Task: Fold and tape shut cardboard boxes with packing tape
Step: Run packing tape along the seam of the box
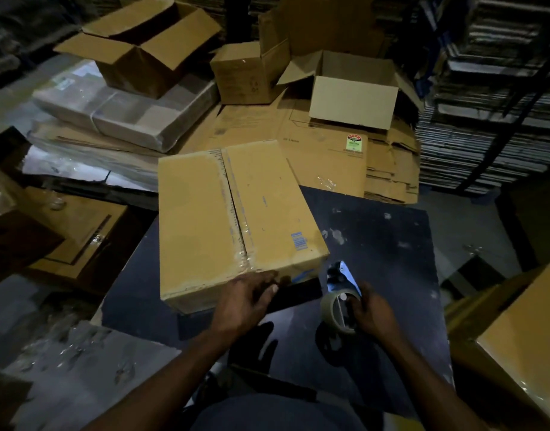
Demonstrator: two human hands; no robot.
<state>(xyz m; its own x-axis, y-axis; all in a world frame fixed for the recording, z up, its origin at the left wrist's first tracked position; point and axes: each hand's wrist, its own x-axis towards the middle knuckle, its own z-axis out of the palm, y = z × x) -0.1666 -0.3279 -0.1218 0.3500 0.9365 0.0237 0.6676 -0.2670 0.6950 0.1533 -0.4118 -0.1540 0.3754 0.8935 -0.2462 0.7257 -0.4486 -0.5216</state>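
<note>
A closed brown cardboard box [230,222] lies on a dark blue work surface [385,241], with clear tape running along its centre seam. At the box's near edge my left hand [249,298] has its fingers spread loosely, the fingertips touching the near right corner. To the right of the box, a little above the surface, my right hand [371,312] grips a tape dispenser [340,293] with a roll of clear packing tape and a shiny metal blade end pointing up toward the box.
Open cardboard boxes [149,48] [354,91] stand at the back on flattened cardboard [323,150] and wrapped bundles [124,110]. Another brown box [516,337] sits at the right edge. Stacks of flat sheets [491,119] rise at the right. More cardboard [78,237] lies left.
</note>
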